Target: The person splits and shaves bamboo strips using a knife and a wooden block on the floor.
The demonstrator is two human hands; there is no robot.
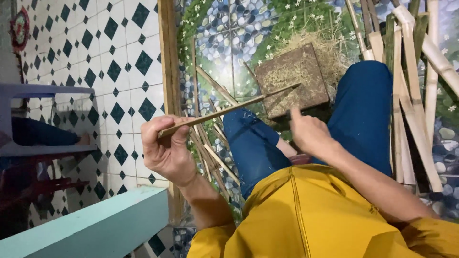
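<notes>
My left hand [165, 145] grips one end of a long thin bamboo strip [229, 108] that points up and right, its tip over a brown wooden block [292, 79]. My right hand [308, 131] hovers above my knees with its thumb raised; whether it holds a dark tool I cannot tell. I sit in blue trousers [361, 105] and a yellow shirt [306, 215].
Several split bamboo strips [213, 153] lie on the pebble-patterned floor by my left leg. Thick bamboo slats [413, 95] lean at the right. Dry shavings [325, 50] surround the block. A wooden post [169, 71] and a teal ledge [95, 227] stand at the left.
</notes>
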